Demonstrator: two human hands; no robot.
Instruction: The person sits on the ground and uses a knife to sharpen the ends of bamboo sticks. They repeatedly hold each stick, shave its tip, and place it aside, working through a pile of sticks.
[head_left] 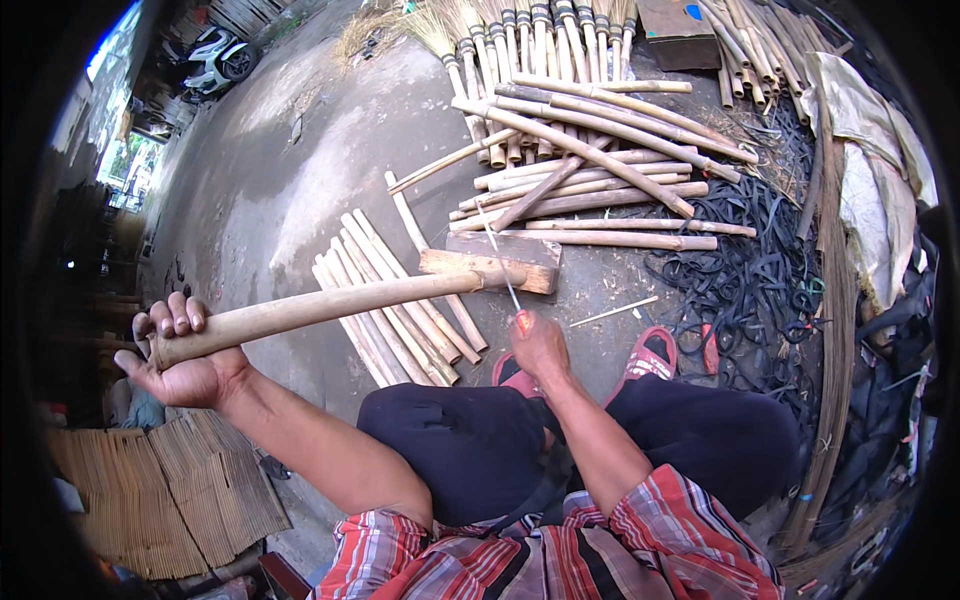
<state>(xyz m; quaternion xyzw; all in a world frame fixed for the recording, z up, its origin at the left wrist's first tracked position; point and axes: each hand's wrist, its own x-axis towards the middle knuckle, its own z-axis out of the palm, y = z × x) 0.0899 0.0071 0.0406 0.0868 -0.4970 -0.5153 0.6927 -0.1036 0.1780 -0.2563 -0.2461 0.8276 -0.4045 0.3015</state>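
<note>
- One bamboo pole (pixel 350 297) spans the work area at a slant, from the person's left to a wooden block (pixel 535 272) on the floor (pixel 270 200); its far end lies over the block.
- Left hand (pixel 190 358): palm beneath the near end of the pole, fingers curled up around its far side, thumb extended past the end.
- Right hand (pixel 540 348): fingers wrapped around the orange-red handle of a thin-bladed tool (pixel 524 321). The blade points away from the person and crosses the pole near its far end; contact between blade and pole cannot be confirmed from this angle.
- Left of the block: several bamboo lengths (pixel 392 310) lie side by side on the floor, partly hidden under the held pole.
- Beyond the block: a loose stack of poles (pixel 600 190), some crossing others. Behind it, brooms (pixel 540 40) lie in a row, bristles pointing away.
- Right of the block: one thin stick (pixel 613 311), then a tangle of black strips (pixel 765 260) with a red object (pixel 710 348) at its near edge.
- Far right: a pale sack (pixel 865 220) beside a long brown bundle (pixel 835 360).
- Lower left: ribbed brown sheets (pixel 165 495).
- Footwear: red sandals (pixel 648 360), just short of the block.
</note>
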